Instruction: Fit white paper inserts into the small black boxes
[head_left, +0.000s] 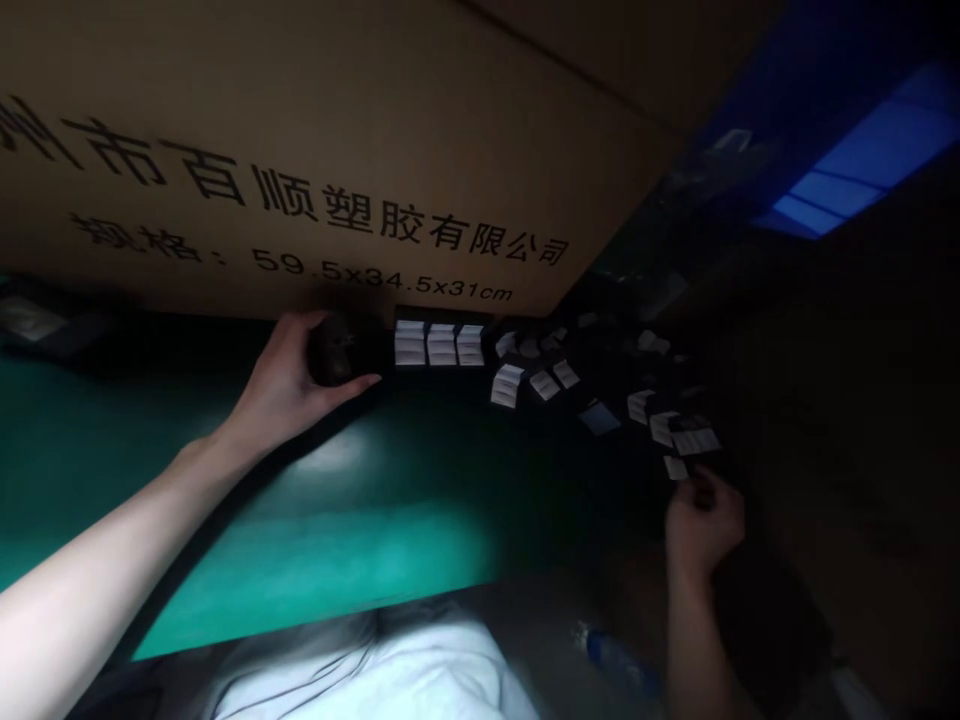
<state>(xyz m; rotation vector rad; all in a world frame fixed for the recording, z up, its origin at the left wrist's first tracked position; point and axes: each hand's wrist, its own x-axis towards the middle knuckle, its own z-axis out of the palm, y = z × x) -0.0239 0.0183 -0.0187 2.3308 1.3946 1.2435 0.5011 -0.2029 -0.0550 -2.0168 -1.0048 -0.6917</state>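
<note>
My left hand [281, 385] is curled round a dark block [332, 350] at the foot of the cardboard box, its thumb stretched along the near side. Just right of that hand stands a tidy row of small black pieces with white, ridged faces [440, 343]. More pieces of this kind [555, 379] lie scattered to the right. Over at the right edge of the table, my right hand [705, 520] has its fingers bent together beside a loose white-faced piece [676, 467]. Something small and dark shows between those fingers, too dim to make out.
A large printed cardboard box [420, 130] fills the back of the green table [322, 540]. A dark object with a pale patch [34, 320] lies at far left. Blue, shiny material [847, 170] is at upper right. Below the table a bottle [619, 660] shows dimly.
</note>
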